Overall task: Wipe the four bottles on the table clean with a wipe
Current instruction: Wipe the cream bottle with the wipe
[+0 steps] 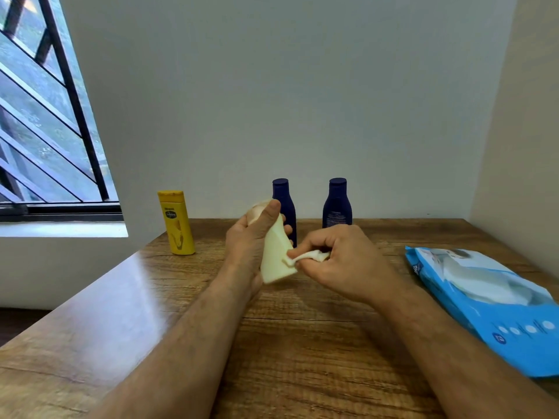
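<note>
- The wooden bench [302, 358] fills the near view, and both bare forearms reach forward across it.
- A blue pack of wipes [490, 300] lies flat on the bench at the right, well apart from the hands.
- The left hand [251, 237] grips a cream bottle [276, 258] above the bench, thumb curled over its upper part and fingers wrapped round the far side; the bottle is tilted, its flat base toward the camera and clear of the bench.
- The right hand [335, 261] pinches a crumpled white wipe [308, 256] between thumb and curled fingers and presses it against the lower right side of the cream bottle.
- Farther back at the left, a yellow bottle [176, 222] stands upright near the bench edge.
- At the far edge, near the wall, two dark blue bottles stand upright: the left blue bottle [286, 201] partly hidden behind the left hand, the right blue bottle [337, 204] just beyond the right hand.
- A barred window [45, 116] is at the far left.
</note>
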Demonstrator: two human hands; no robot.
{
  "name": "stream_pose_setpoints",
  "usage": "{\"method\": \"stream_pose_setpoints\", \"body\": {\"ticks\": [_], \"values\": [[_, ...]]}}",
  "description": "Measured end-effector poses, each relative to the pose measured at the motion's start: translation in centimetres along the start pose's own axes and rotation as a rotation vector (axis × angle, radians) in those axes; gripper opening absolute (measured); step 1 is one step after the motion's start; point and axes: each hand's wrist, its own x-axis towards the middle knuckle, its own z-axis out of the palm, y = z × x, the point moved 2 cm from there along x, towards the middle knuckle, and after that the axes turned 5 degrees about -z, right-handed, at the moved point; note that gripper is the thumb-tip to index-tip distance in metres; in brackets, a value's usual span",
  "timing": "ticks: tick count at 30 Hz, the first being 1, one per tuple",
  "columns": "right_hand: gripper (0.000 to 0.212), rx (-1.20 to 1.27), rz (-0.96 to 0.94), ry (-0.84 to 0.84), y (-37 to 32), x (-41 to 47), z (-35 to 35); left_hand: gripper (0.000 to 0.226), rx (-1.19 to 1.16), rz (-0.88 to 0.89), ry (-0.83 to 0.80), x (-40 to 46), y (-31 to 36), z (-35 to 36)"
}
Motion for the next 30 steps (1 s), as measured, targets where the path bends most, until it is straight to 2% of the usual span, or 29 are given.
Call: {"method": "stream_pose_setpoints", "body": {"ticks": [2, 4, 7, 9, 15, 18, 22, 26, 30], "values": [[0.014, 0.001, -0.002, 0.045, 0.0, 0.0, 0.0, 0.056, 0.006, -0.037, -0.012, -0.1, -0.1, 0.1], [0.015, 0.049, 0.002, 0.156, 0.0, 0.0, -0.4, 0.062, 0.008, -0.098, -0.104, -0.5, -0.4, 0.7], [0.014, 0.073, -0.01, 0.317, 0.1, 0.0, -1.0, 0.049, -0.014, -0.138, -0.208, -1.1, -0.8, 1.5], [0.015, 0.06, -0.023, 0.365, 0.1, -0.1, -1.3, 0.047, -0.05, -0.13, -0.239, -1.0, -0.9, 1.4], [0.018, 0.136, -0.029, 0.25, -0.2, -0.2, -1.2, 0.042, -0.12, -0.109, -0.248, -1.1, 0.0, 1.1], [0.016, 0.105, -0.004, 0.165, -0.1, -0.2, -0.8, 0.048, -0.175, -0.071, -0.237, -0.9, 0.4, 1.0], [0.017, -0.018, -0.007, 0.277, 0.1, -0.2, -0.9, 0.053, -0.114, -0.094, -0.293, -0.8, -0.2, 1.2], [0.014, -0.059, -0.034, 0.451, -0.1, -0.1, -1.7, 0.042, -0.078, -0.153, -0.381, -1.3, -0.9, 1.9], [0.017, -0.01, -0.006, 0.393, 0.0, -0.1, -1.4, 0.042, -0.099, -0.134, -0.395, -1.3, -0.8, 1.7]]}}
